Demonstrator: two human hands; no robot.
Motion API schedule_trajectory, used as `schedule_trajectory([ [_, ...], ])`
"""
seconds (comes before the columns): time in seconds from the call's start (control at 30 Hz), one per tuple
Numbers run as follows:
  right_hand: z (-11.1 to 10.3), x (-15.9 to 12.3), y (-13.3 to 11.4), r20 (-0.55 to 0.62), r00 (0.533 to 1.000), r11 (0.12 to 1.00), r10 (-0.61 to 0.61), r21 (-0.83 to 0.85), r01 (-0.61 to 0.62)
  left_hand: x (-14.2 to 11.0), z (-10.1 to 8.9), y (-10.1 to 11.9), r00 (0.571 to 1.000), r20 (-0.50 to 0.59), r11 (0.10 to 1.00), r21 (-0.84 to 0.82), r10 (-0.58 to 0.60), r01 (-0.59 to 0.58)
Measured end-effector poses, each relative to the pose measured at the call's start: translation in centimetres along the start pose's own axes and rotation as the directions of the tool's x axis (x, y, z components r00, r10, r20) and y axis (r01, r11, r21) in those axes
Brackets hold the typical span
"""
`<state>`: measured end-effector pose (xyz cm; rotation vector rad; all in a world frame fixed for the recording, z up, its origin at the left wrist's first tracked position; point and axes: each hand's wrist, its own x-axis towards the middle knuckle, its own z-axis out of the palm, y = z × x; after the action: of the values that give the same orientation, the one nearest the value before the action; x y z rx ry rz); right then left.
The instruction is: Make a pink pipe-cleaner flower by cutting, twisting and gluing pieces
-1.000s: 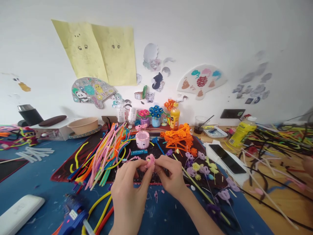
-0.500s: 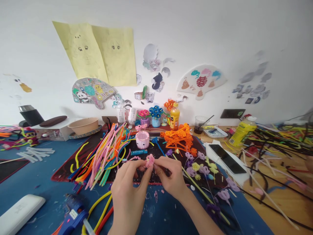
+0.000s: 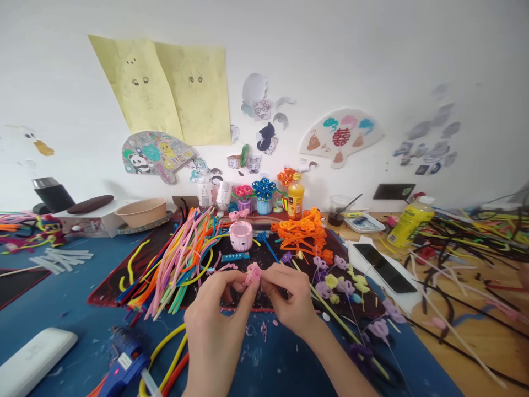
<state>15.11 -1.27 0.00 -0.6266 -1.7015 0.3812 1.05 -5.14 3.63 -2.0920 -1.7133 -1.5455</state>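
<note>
A small pink pipe-cleaner flower (image 3: 253,273) is pinched between both my hands above the black mat (image 3: 103,286). My left hand (image 3: 215,325) grips it from the left with thumb and fingers closed. From the right, my right hand (image 3: 291,300) pinches it with its fingertips. A bundle of coloured pipe cleaners (image 3: 177,259) lies just left of my hands. Finished purple and yellow flowers on stems (image 3: 343,284) lie to the right. A pink woven cup (image 3: 241,235) stands behind the flower.
A blue glue gun (image 3: 124,364) lies at the front left beside a white case (image 3: 33,361). Orange pipe-cleaner shapes (image 3: 301,231), a phone (image 3: 382,267), a yellow bottle (image 3: 409,223) and scattered black stems (image 3: 475,248) fill the right. Bowls and small pots stand along the wall.
Both hands have shifted slightly while working the pink flower; it stays pinched between them in nearly the same spot.
</note>
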Motion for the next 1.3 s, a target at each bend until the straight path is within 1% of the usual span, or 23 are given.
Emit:
schedule_trajectory([
  [0.17,0.0,0.0,-0.1,0.087,0.985,0.987,0.15,0.043,-0.154,0.0,0.2,-0.5,1.0,0.009,1.0,0.03,0.01,-0.01],
  [0.23,-0.1,0.1,0.0,0.103,0.972,0.971,0.21,0.096,-0.22,0.1,0.1,-0.7,1.0,0.022,0.999,0.033,0.016,-0.017],
  [0.3,-0.2,0.1,0.1,0.124,0.955,0.94,0.268,0.185,-0.288,0.0,0.0,-0.8,0.999,0.034,0.999,0.035,0.036,-0.037],
  [0.37,-0.2,0.1,0.4,0.16,0.93,0.881,0.33,0.302,-0.364,-0.1,-0.2,-0.7,0.997,0.035,0.997,0.032,0.069,-0.071],
  [0.43,-0.1,0.0,0.7,0.207,0.904,0.798,0.374,0.425,-0.427,-0.2,-0.5,-0.4,0.994,0.02,0.994,0.017,0.104,-0.104],
  [0.53,0.2,-0.3,1.2,0.252,0.875,0.672,0.413,0.564,-0.48,-0.4,-0.8,0.1,0.99,-0.005,0.99,-0.001,0.143,-0.143],
  [0.67,0.4,-0.5,1.3,0.281,0.843,0.542,0.458,0.664,-0.516,-0.6,-0.8,0.7,0.98,0.009,0.98,-0.001,0.197,-0.197],
  [0.77,0.5,-0.5,1.2,0.316,0.821,0.486,0.476,0.684,-0.545,-0.8,-0.6,0.9,0.98,0.024,0.98,-0.016,0.199,-0.199],
  [0.87,0.4,-0.5,1.1,0.353,0.809,0.458,0.47,0.686,-0.566,-1.1,-0.3,0.9,0.98,0.04,0.98,0.006,0.196,-0.197],
  [1.0,0.5,-0.6,1.1,0.389,0.796,0.46,0.464,0.662,-0.592,-1.3,0.0,0.7,0.981,0.039,0.981,0.033,0.189,-0.191],
  [1.13,0.5,-0.6,0.9,0.425,0.774,0.43,0.47,0.656,-0.621,-1.3,0.3,0.7,0.988,0.087,0.99,-0.07,0.127,-0.121],
  [1.2,0.4,-0.5,0.7,0.429,0.773,0.418,0.468,0.663,-0.621,-1.3,0.4,0.8,0.99,0.101,0.991,-0.108,0.096,-0.085],
  [1.3,0.4,-0.4,0.6,0.429,0.777,0.426,0.461,0.661,-0.617,-1.2,0.6,1.1,0.994,0.095,0.991,-0.129,0.047,-0.034],
])
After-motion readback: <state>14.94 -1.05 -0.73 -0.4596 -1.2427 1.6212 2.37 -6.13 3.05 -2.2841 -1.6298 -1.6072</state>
